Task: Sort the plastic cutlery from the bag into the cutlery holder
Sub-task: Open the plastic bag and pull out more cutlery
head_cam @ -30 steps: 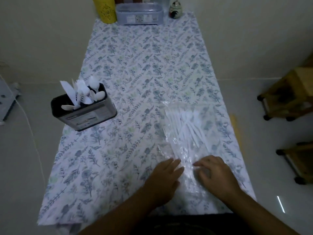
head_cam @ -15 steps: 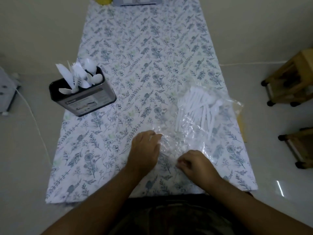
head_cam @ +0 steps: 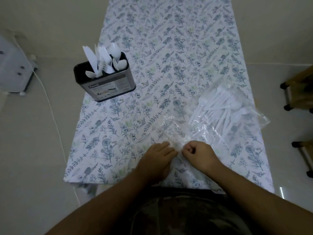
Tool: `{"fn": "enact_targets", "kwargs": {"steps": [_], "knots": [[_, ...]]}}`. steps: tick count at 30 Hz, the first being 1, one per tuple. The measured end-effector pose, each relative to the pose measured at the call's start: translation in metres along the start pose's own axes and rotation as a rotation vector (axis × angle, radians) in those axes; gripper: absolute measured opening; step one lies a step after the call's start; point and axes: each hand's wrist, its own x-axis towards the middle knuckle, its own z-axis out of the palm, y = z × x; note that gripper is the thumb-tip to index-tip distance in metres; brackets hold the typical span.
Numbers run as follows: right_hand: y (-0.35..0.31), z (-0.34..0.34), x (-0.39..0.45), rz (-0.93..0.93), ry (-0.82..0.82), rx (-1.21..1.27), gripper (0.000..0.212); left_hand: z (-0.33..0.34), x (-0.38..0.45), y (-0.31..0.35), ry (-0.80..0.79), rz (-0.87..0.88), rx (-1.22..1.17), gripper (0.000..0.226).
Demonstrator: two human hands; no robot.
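A clear plastic bag (head_cam: 205, 126) lies on the right half of the floral tablecloth (head_cam: 152, 39), with a heap of white plastic cutlery (head_cam: 220, 106) inside its far end. The bag's near end is bunched into a point between my hands. My left hand (head_cam: 158, 158) has its fingertips on that end; how firmly it grips is unclear. My right hand (head_cam: 199, 154) is fisted, pinching the same end. The black cutlery holder (head_cam: 105, 82) stands at the left table edge with white knives, forks and spoons upright in it.
A white appliance (head_cam: 11, 65) with a cable sits on the floor to the left. Wooden trolleys on castors (head_cam: 298, 92) stand on the floor at the right. The table's near edge (head_cam: 152, 183) is just below my hands.
Both hands pulled the bag's near end toward me and closer together. The cutlery slid to the bag's far right end. My view tilted down, so the containers at the table's far end left the frame.
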Motion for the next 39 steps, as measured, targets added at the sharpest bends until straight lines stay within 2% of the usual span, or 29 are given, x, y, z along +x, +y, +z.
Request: {"fn": "enact_targets", "kwargs": {"steps": [5, 8, 11, 13, 18, 22, 23, 26, 27, 28, 30, 32, 33, 35, 39], "knots": [[-0.021, -0.024, -0.014, -0.023, 0.314, 0.248, 0.021, -0.005, -0.004, 0.002, -0.104, -0.034, 0.088, 0.054], [-0.028, -0.035, -0.017, -0.071, 0.31, 0.183, 0.02, -0.006, 0.001, 0.006, -0.109, -0.03, 0.094, 0.056], [-0.027, -0.036, -0.017, -0.098, 0.179, -0.014, 0.017, -0.005, 0.001, 0.008, -0.114, -0.031, 0.119, 0.05], [-0.032, -0.044, -0.019, -0.097, 0.16, -0.006, 0.018, -0.004, -0.003, 0.004, -0.103, -0.055, 0.13, 0.05], [-0.06, -0.079, -0.036, -0.184, 0.341, 0.159, 0.039, -0.017, -0.017, -0.018, -0.122, -0.184, 0.034, 0.046], [-0.075, -0.065, -0.046, -0.238, 0.234, 0.17, 0.039, -0.051, 0.016, -0.001, -0.089, -0.55, -0.145, 0.036], [-0.076, -0.057, -0.047, -0.249, 0.188, 0.164, 0.04, -0.064, 0.028, 0.009, -0.07, -0.666, -0.269, 0.039], [-0.077, -0.041, -0.045, -0.282, 0.034, 0.133, 0.047, -0.088, 0.048, 0.034, 0.072, -0.896, -1.097, 0.053], [-0.075, -0.041, -0.044, -0.263, 0.006, 0.095, 0.05, -0.089, 0.051, 0.034, 0.116, -0.935, -1.192, 0.048], [-0.071, -0.045, -0.041, -0.222, 0.02, 0.059, 0.052, -0.089, 0.053, 0.033, 0.153, -0.992, -1.228, 0.038], [-0.058, -0.062, -0.03, -0.134, 0.17, 0.088, 0.05, -0.087, 0.056, 0.03, 0.205, -1.113, -1.261, 0.02], [-0.036, -0.084, -0.01, -0.095, 0.289, 0.053, 0.053, -0.084, 0.056, 0.025, 0.237, -1.176, -1.398, 0.018], [-0.024, -0.093, 0.001, -0.1, 0.283, -0.033, 0.059, -0.084, 0.055, 0.023, 0.228, -1.177, -1.455, 0.02], [-0.001, -0.104, 0.025, -0.147, 0.176, -0.217, 0.07, -0.089, 0.051, 0.019, 0.202, -1.149, -1.514, 0.027], [0.029, -0.102, 0.053, -0.181, 0.029, -0.443, 0.073, -0.101, 0.047, 0.007, 0.234, -1.145, -1.694, 0.04]]}}
